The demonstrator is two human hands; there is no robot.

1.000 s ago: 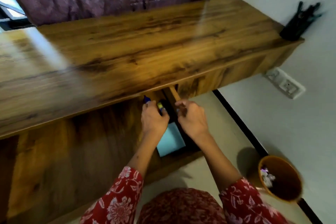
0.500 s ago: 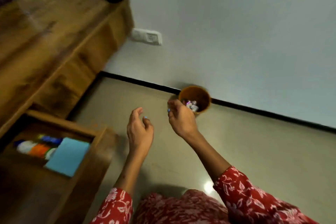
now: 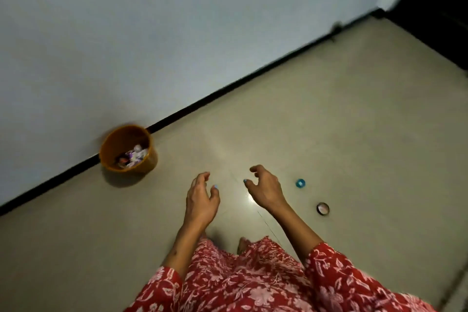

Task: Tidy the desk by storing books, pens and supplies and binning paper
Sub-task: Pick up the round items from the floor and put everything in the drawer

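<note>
Bin (image 3: 149, 159) contents blurred; small blue ring (image 3: 300, 183) indistinct.

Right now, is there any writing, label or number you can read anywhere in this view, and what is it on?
No readable text anywhere.
Scraps in the orange bin: purple and white print, too blurred to read.
Blue ring on the floor: no lettering shows.
Dark-rimmed round thing on the floor: pale face, too small to tell.
Wall, floor and red floral sleeves: no words.

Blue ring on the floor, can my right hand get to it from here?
Probably yes: the right hand is empty and loosely open, the blue ring lies on bare floor just beside it, with nothing between them.
</note>
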